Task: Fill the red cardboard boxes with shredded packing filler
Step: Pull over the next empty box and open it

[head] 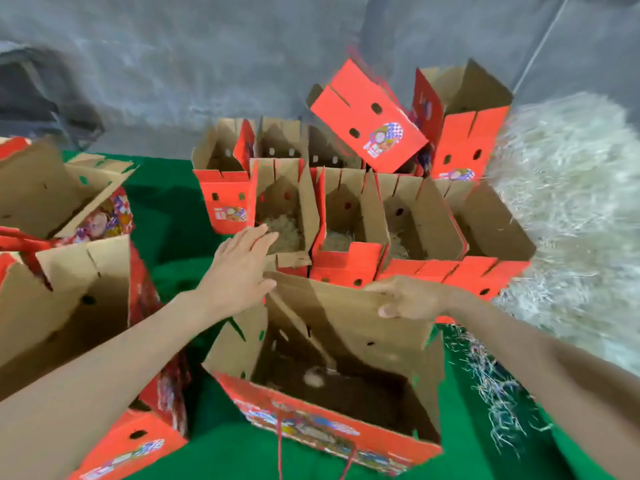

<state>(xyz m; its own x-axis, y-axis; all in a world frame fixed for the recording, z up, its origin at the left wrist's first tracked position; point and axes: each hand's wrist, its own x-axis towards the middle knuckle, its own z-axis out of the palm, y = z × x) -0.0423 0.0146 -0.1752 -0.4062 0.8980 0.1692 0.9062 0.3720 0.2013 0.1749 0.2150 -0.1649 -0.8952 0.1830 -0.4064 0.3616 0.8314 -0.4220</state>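
Red box (346, 344) — flap in right hand (410, 297)

This is a packing area, warehouse-like rather than domestic: open red cardboard boxes (346, 268) crowd a green mat (166, 209), a large loose heap of pale shredded filler (568, 202) lies beside them (strands spill onto the green), and bare grey concrete (173, 64) stretches beyond.

surface: green covering (166, 209), bench or floor cannot be told | centre to upper centre: red boxes (346, 265) standing open, packed close | lower centre: one open box (311, 424) | left edge: more boxes (69, 299) | lower right: loose shreds (495, 403) | right edge: pale filler pile (568, 209)
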